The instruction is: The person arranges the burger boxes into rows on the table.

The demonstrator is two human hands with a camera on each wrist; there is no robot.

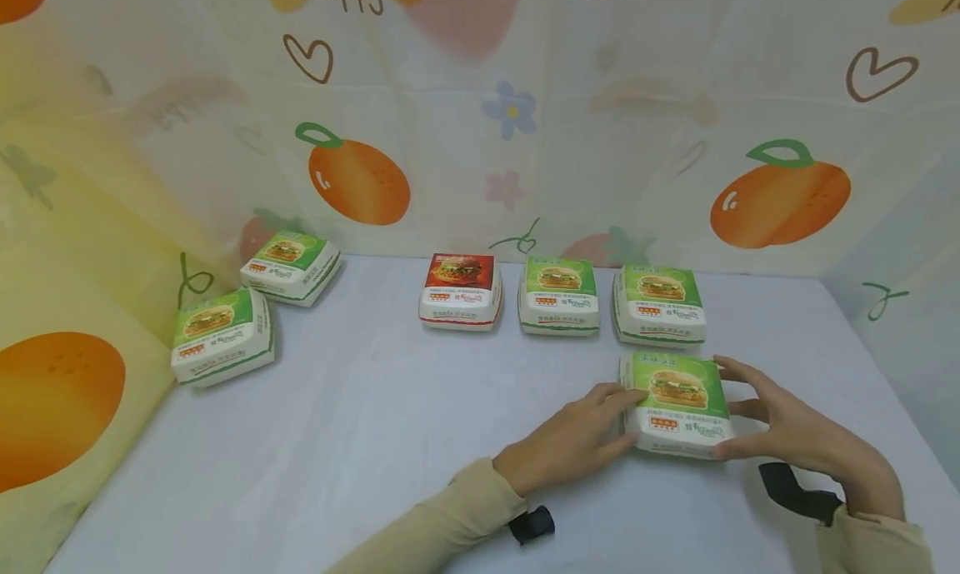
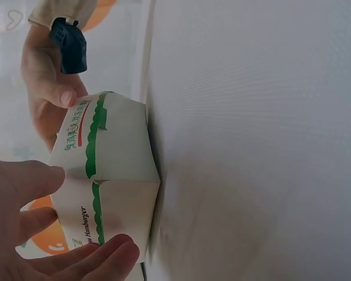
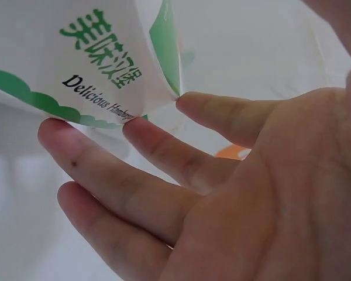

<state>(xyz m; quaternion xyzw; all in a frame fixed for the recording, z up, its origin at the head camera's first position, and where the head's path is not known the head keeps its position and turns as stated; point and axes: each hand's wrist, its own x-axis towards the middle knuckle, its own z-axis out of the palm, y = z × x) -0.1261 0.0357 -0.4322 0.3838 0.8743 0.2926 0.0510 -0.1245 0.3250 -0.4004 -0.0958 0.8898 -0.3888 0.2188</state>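
Note:
A green-topped white burger box [image 1: 678, 403] lies on the white table [image 1: 375, 441] at the front right. My left hand [image 1: 581, 436] lies against its left side with fairly straight fingers. My right hand [image 1: 780, 424] is spread at its right side, thumb at the front corner. In the left wrist view the box [image 2: 117, 175] stands between my left hand [image 2: 29, 228] and the right hand [image 2: 47, 88] beyond it. The right wrist view has straight fingers [image 3: 134, 175] touching the lower edge of the box [image 3: 88, 52].
Behind the held box a row stands near the wall: a red-topped box [image 1: 460, 291] and two green-topped ones [image 1: 559, 295] [image 1: 658, 305]. Two more green boxes [image 1: 290, 266] [image 1: 221, 336] sit at the far left. A fruit-printed cloth [image 1: 360, 174] walls the table on three sides.

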